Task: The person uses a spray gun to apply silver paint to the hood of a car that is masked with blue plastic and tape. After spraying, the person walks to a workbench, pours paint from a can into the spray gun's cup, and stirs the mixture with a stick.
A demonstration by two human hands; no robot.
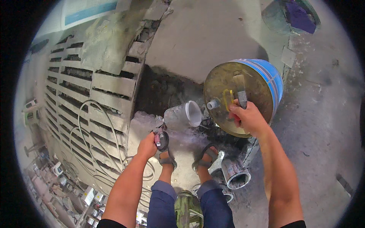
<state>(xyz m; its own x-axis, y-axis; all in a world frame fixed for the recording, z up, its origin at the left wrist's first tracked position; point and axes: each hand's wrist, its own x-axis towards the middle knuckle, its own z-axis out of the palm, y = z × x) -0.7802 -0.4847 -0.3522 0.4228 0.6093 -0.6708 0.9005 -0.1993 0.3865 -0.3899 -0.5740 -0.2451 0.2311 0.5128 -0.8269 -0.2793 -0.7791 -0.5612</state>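
Observation:
My left hand (147, 145) is closed on a spray gun (159, 135) with pink and dark parts, beside a white plastic container (178, 115). My right hand (245, 117) grips a paintbrush (239, 83) with pale bristles, over the dull brass-coloured top of a large drum (222, 79) with blue sides. A yellow loop (228, 97) and a red piece show at my right fingers; I cannot tell whether they belong to the drum or to something held. A short white spout (213, 104) sticks out of the drum's top, left of the brush.
Grey slatted flooring (72, 91) with coiled hoses (99, 106) lies left. Stained metal cans (235, 174) lie beside my right foot. A green machine (186, 207) is between my legs. A translucent bin with purple contents (294, 17) stands at the back right. Cluttered items (49, 182) fill the lower left.

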